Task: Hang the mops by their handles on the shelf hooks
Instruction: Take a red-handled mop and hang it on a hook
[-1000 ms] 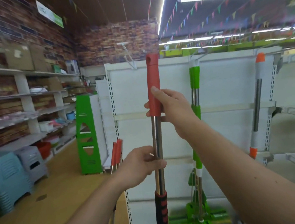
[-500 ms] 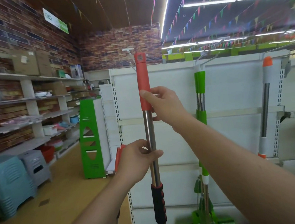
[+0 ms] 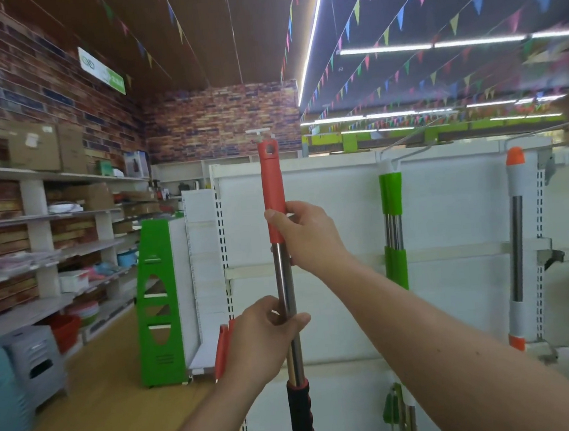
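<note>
L of shelf (image 3: 343, 193): wood flr (image 3: 98, 420), stools (image 3: 34, 364)

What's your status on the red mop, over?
Red mop held upright, right hand gripping above left hand on its handle. Top end just below the hook, not on yet. Nothing visible between them.

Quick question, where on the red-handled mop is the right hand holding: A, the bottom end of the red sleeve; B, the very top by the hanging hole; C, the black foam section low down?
A: the right hand wraps the red-handled mop at the lower end of its red sleeve, while the left hand holds the steel shaft below it.
</note>
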Motion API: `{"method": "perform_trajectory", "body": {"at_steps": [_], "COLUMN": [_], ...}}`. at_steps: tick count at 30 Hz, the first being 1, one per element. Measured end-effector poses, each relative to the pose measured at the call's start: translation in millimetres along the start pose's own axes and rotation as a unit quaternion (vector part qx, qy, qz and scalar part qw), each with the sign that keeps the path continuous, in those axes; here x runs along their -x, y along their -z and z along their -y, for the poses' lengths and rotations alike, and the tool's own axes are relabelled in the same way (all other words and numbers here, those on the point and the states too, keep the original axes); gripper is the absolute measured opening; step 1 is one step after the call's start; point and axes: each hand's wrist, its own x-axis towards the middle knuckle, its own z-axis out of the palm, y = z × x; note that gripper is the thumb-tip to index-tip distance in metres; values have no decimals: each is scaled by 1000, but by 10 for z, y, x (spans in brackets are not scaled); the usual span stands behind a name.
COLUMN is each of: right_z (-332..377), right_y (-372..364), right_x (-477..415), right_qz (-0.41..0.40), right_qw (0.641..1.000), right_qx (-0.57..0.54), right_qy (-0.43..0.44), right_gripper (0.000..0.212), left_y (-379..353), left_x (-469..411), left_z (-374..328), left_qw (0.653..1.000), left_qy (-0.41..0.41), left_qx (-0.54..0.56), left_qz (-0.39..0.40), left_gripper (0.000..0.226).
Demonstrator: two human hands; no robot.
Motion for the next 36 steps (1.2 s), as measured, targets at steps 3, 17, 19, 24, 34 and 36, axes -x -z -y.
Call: {"method": "perform_trajectory", "body": {"at_steps": [3, 17, 19, 24, 34, 36], "right_z": [-42, -212, -258, -392, -584, -615], "right_y": [-76, -279, -304, -359, -429, -433], "right_x": [-97, -472, -502, -581, -802, -843], "right_qz": [1, -11, -8, -12, -30, -30], "right_qw": [1000, 1000, 1000, 1000, 998, 998], "right_qx": [0, -7, -3, 9, 48, 49], "right_qy": [0, -10, -15, -21, -10, -6], "right_gripper": [27, 16, 16, 13, 27, 21], "left_y": [10, -12, -23, -93, -210, -247], "left_x": [-122, -498, -526, -598, -792, -858], "left_z": [89, 226, 251, 309, 355, 385], "left_qw": [1000, 1000, 1000, 1000, 999, 999], "left_qy": [3, 7, 13, 19, 16, 21], "left_qx": [-8, -2, -2, 2, 0, 15], "left_qz": [0, 11, 15, 19, 36, 37], "left_gripper": [32, 27, 26, 23, 24, 24]}}
